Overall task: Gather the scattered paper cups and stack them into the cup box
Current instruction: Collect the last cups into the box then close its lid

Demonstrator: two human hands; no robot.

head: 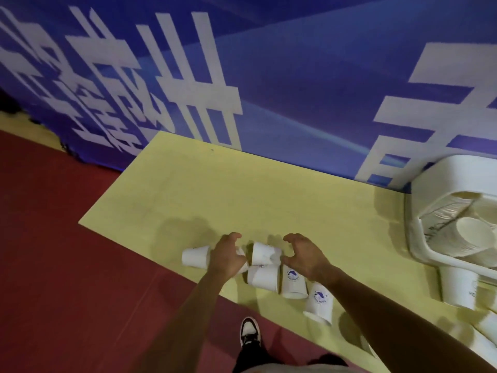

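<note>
A black-and-white shoe point(248, 332) stands on the red floor point(67, 265), beside the near edge of the yellow surface point(215, 189). The white paper cups point(263, 278) lie tipped in a cluster along that near edge. The left grip point(227, 255) curls over one cup; whether it grasps that cup cannot be determined. The right grip point(304, 257) is released, fingers spread above the cluster. The white plastic cup box point(430, 184) sits well apart at far right.

Hazards:
- A sweeping contact may roll cups off the near edge.
- Excess squeeze may crush the thin walls and prevent nesting.
</note>
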